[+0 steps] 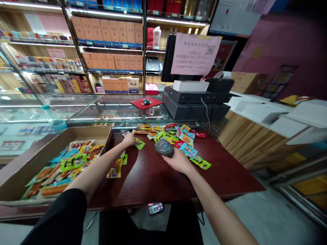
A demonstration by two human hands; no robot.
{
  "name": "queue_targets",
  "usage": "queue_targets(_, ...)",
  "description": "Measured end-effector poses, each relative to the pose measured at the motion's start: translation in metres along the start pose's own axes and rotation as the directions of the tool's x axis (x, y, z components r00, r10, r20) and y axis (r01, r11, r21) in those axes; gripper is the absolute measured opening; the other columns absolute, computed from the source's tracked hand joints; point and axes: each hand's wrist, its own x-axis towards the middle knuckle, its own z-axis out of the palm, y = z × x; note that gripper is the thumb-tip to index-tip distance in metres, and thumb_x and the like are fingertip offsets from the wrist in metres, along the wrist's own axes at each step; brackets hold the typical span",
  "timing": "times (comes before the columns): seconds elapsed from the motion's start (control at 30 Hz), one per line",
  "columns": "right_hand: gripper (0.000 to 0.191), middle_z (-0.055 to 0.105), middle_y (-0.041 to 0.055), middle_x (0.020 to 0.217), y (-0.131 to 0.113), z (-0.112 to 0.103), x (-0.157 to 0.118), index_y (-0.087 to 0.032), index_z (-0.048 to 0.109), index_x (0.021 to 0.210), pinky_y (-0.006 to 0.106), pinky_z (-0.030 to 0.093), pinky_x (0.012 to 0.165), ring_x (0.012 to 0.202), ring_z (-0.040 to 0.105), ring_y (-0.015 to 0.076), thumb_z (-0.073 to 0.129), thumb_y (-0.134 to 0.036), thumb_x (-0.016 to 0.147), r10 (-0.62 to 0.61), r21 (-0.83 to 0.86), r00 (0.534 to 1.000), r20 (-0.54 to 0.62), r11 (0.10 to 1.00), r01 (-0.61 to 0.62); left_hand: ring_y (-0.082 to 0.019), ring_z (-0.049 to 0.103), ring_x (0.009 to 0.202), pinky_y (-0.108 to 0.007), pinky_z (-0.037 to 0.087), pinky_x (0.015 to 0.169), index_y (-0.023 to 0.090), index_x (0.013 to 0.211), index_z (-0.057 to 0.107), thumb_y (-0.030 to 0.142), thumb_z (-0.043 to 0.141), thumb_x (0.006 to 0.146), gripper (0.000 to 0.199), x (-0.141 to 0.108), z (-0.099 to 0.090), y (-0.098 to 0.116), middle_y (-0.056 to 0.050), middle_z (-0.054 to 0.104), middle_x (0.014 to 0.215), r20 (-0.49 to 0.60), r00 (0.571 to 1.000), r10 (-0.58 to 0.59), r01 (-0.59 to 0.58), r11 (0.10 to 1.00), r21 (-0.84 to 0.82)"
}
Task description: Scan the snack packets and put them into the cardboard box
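Note:
My right hand (181,161) is wrapped round a dark grey barcode scanner (163,147), held above the dark red tabletop with its head pointing away from me. My left hand (129,139) reaches across to a green snack packet (140,144), its fingers closed at the packet's edge. Beyond the scanner lies a loose pile of snack packets (170,136) in green, yellow, blue and red. Beneath my left forearm are a yellow packet (115,168) and a green one (124,159). An open cardboard box (102,131) at the left holds many sausage packets (74,162).
A glass counter (84,108) runs behind the table, bearing a mouse (146,101) on a red mat. At the back right stand a monitor (168,58) and a black cash drawer (194,108). A phone (155,208) lies below the table edge. A clear bottle (55,120) stands behind the box.

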Motion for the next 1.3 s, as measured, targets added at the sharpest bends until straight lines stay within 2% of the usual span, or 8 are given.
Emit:
queue_targets(0.1,0.030,0.075,0.0079,0.098,-0.007,0.008,0.002,-0.020,0.070,0.102,0.034,0.052,0.082,0.097,0.070,0.0273,0.065,-0.032,0.076,-0.016,0.004,1.000,0.025,1.000,0.016,-0.023,0.068,0.069,-0.033,0.056,0.067,0.016,0.056,0.055,0.016,0.090,0.039,0.039,-0.009,-0.011,-0.004,-0.003,0.064,0.058,0.207,0.974,-0.095,0.160,0.932,-0.324)
queue_targets(0.2,0.031,0.075,0.0082,0.097,-0.017,0.021,0.005,-0.019,0.070,0.103,0.033,0.053,0.080,0.095,0.070,0.0272,0.066,-0.030,0.074,-0.036,0.019,0.997,0.073,0.999,0.034,-0.021,0.068,0.064,-0.034,0.059,0.061,0.014,0.062,0.058,0.010,0.089,0.043,0.037,-0.029,-0.029,-0.009,-0.003,0.068,0.065,0.319,0.945,-0.073,0.240,0.817,-0.525)
queue_targets(0.37,0.026,0.075,0.0075,0.089,-0.041,0.045,0.007,-0.018,0.069,0.099,0.032,0.054,0.077,0.089,0.071,0.0258,0.065,-0.028,0.075,-0.085,0.086,0.988,0.132,0.994,0.074,-0.022,0.071,0.075,-0.034,0.062,0.067,0.011,0.071,0.064,0.010,0.088,0.051,0.031,-0.064,-0.066,-0.020,-0.008,0.071,0.077,0.305,0.952,-0.028,0.253,0.631,-0.733)
queue_targets(0.53,0.033,0.074,0.0075,0.105,-0.064,0.060,0.009,-0.020,0.068,0.107,0.035,0.052,0.087,0.101,0.068,0.0257,0.065,-0.023,0.075,-0.185,0.190,0.976,0.112,0.968,0.161,-0.020,0.071,0.075,-0.030,0.062,0.069,0.009,0.071,0.064,0.009,0.085,0.059,0.024,-0.076,-0.092,-0.025,-0.010,0.071,0.080,0.252,0.967,-0.038,0.235,0.516,-0.823)
queue_targets(0.8,0.032,0.074,0.0087,0.106,-0.070,0.065,0.015,-0.018,0.068,0.105,0.036,0.052,0.088,0.102,0.068,0.0270,0.066,-0.022,0.073,-0.189,0.169,0.977,0.093,0.971,0.172,-0.021,0.072,0.077,-0.032,0.062,0.071,0.008,0.074,0.065,0.006,0.079,0.066,0.017,-0.078,-0.095,-0.023,-0.012,0.072,0.082,0.270,0.962,-0.029,0.250,0.485,-0.838)
queue_targets(1.0,0.033,0.073,0.0093,0.107,-0.066,0.066,0.014,-0.018,0.068,0.107,0.035,0.051,0.088,0.102,0.068,0.0265,0.066,-0.023,0.074,-0.183,0.167,0.976,0.116,0.973,0.162,-0.019,0.071,0.065,-0.022,0.060,0.055,0.008,0.075,0.066,0.008,0.080,0.066,0.017,-0.079,-0.093,-0.024,-0.012,0.072,0.079,0.285,0.957,-0.059,0.274,0.514,-0.813)
queue_targets(1.13,0.032,0.074,0.0096,0.106,-0.067,0.066,0.013,-0.018,0.068,0.106,0.036,0.051,0.087,0.101,0.068,0.0274,0.066,-0.023,0.074,-0.176,0.150,0.978,0.115,0.976,0.159,-0.020,0.072,0.071,-0.027,0.062,0.062,0.008,0.075,0.064,0.006,0.081,0.063,0.020,-0.080,-0.091,-0.022,-0.013,0.072,0.082,0.294,0.953,-0.072,0.289,0.509,-0.811)
queue_targets(1.3,0.031,0.074,0.0080,0.103,-0.074,0.070,0.013,-0.019,0.068,0.106,0.035,0.052,0.086,0.101,0.068,0.0271,0.065,-0.026,0.076,-0.226,0.176,0.965,0.134,0.964,0.201,-0.021,0.071,0.076,-0.036,0.063,0.071,0.009,0.074,0.060,0.005,0.084,0.059,0.028,-0.087,-0.120,-0.029,-0.010,0.070,0.081,0.203,0.975,-0.092,0.222,0.508,-0.832)
